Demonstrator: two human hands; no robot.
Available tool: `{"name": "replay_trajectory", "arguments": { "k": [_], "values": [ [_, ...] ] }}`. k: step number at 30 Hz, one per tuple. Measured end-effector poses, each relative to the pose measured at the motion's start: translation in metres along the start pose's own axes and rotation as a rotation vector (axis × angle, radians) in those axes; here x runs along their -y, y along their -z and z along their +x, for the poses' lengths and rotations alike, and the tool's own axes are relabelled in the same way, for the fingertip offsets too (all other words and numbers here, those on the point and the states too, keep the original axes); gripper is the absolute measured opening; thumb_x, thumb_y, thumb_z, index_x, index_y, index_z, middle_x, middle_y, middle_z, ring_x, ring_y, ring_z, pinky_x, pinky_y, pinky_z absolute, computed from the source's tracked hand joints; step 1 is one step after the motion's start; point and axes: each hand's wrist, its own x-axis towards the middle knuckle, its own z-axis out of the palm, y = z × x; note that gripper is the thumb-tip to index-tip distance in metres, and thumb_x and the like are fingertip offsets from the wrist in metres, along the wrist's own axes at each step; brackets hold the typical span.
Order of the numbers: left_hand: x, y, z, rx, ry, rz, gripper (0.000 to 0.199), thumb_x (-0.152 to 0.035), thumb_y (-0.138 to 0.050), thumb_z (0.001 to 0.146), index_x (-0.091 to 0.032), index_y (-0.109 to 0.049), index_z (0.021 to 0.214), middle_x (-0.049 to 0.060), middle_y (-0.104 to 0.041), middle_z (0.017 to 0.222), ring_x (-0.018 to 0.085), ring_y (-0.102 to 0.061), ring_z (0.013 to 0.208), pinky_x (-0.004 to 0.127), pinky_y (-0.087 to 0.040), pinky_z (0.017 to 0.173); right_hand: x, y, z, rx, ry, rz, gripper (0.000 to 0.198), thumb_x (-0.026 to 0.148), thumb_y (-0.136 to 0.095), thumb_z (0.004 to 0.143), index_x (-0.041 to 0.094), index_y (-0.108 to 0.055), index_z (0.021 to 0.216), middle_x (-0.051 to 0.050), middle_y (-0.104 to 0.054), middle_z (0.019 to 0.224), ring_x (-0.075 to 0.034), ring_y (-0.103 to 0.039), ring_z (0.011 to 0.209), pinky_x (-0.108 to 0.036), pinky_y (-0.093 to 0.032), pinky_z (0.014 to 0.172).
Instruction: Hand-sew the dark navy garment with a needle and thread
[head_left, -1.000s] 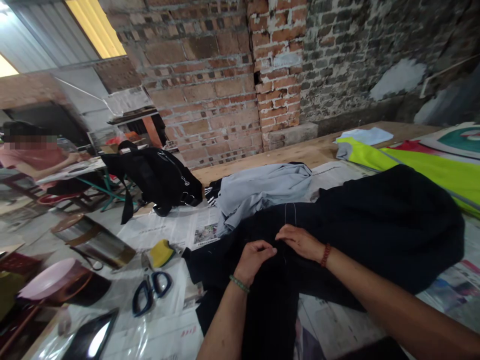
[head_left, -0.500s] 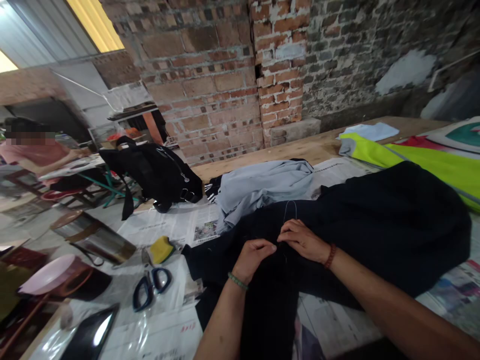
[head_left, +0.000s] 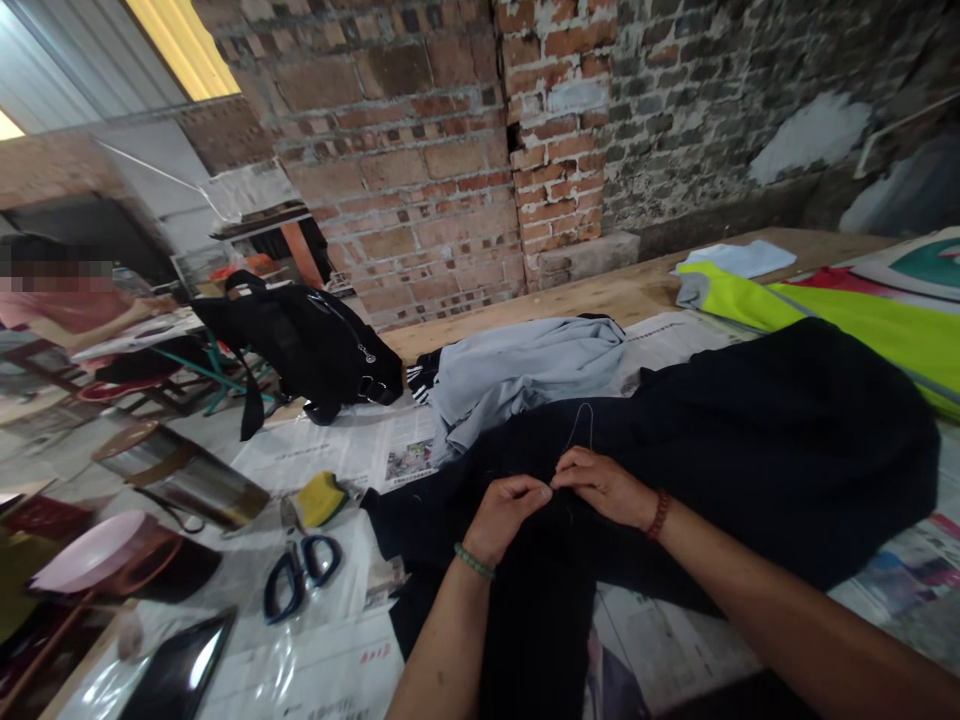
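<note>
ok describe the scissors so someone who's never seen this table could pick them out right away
Start at the dark navy garment spread over the newspaper-covered wooden table, where the left hand and right hand pinch a seam. Look left of its edge: the blue-handled scissors lie flat on the paper, just below the yellow sponge. They are the only thing there with two looped handles.

Two hands on the cloth: left hand (head_left: 504,512), right hand (head_left: 600,482). One dark garment (head_left: 765,450), one grey garment (head_left: 517,375), one neon-yellow garment (head_left: 862,325), one pale blue cloth (head_left: 739,257). One black bag (head_left: 300,345). One pair of blue-handled scissors (head_left: 296,575). One yellow sponge (head_left: 322,498). One pink bowl (head_left: 97,550). One loop of thread (head_left: 583,425).
</note>
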Motion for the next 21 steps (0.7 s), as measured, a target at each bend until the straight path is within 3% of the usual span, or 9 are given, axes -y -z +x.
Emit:
{"name": "replay_trajectory", "arguments": {
  "k": [4, 7, 11, 16, 21],
  "values": [
    [-0.0018, -0.0005, -0.0009, 0.014, 0.007, 0.004, 0.019, -0.032, -0.068, 0.059, -0.014, -0.068, 0.064, 0.000, -0.059, 0.057, 0.010, -0.047, 0.055, 0.022, -0.037, 0.057, 0.0010, 0.0012, 0.0017, -0.088, -0.289, 0.347, 0.014, 0.025, -0.051, 0.078, 0.022, -0.063, 0.084, -0.003, -0.060, 0.081, -0.013, -0.056, 0.077, -0.029, -0.044, 0.073],
    [-0.0024, -0.0007, -0.0008, 0.009, -0.001, 0.011, 0.017, -0.031, -0.067, 0.061, -0.015, -0.068, 0.064, 0.000, -0.059, 0.058, 0.010, -0.048, 0.057, 0.021, -0.037, 0.058, 0.0020, 0.0037, 0.0025, -0.171, -0.462, 0.632, 0.018, 0.028, -0.059, 0.071, 0.021, -0.061, 0.088, -0.001, -0.062, 0.077, -0.013, -0.057, 0.076, -0.031, -0.043, 0.077],
    [-0.0023, -0.0010, 0.0005, 0.006, -0.025, 0.041, 0.016, -0.030, -0.067, 0.061, -0.015, -0.069, 0.064, 0.001, -0.061, 0.062, 0.011, -0.049, 0.060, 0.021, -0.037, 0.060, 0.0042, 0.0041, 0.0032, -0.138, -0.527, 0.790, 0.019, 0.028, -0.064, 0.067, 0.018, -0.062, 0.083, -0.001, -0.063, 0.073, -0.013, -0.057, 0.072, -0.030, -0.042, 0.077],
    [-0.0029, -0.0018, 0.0004, 0.005, -0.033, 0.064, 0.017, -0.031, -0.066, 0.062, -0.015, -0.069, 0.066, 0.001, -0.062, 0.064, 0.012, -0.050, 0.062, 0.023, -0.038, 0.062, 0.0058, 0.0047, 0.0039, -0.067, -0.553, 0.804, 0.019, 0.031, -0.062, 0.068, 0.017, -0.063, 0.081, -0.001, -0.064, 0.072, -0.014, -0.058, 0.073, -0.033, -0.040, 0.081],
    [-0.0019, -0.0030, -0.0001, 0.017, -0.051, 0.129, 0.017, -0.032, -0.064, 0.064, -0.016, -0.069, 0.069, 0.001, -0.062, 0.064, 0.012, -0.051, 0.060, 0.023, -0.038, 0.061, 0.0086, 0.0047, 0.0057, -0.086, -0.582, 0.785, 0.020, 0.032, -0.060, 0.069, 0.017, -0.064, 0.082, -0.002, -0.065, 0.072, -0.014, -0.058, 0.074, -0.033, -0.038, 0.083]
  ]
}}
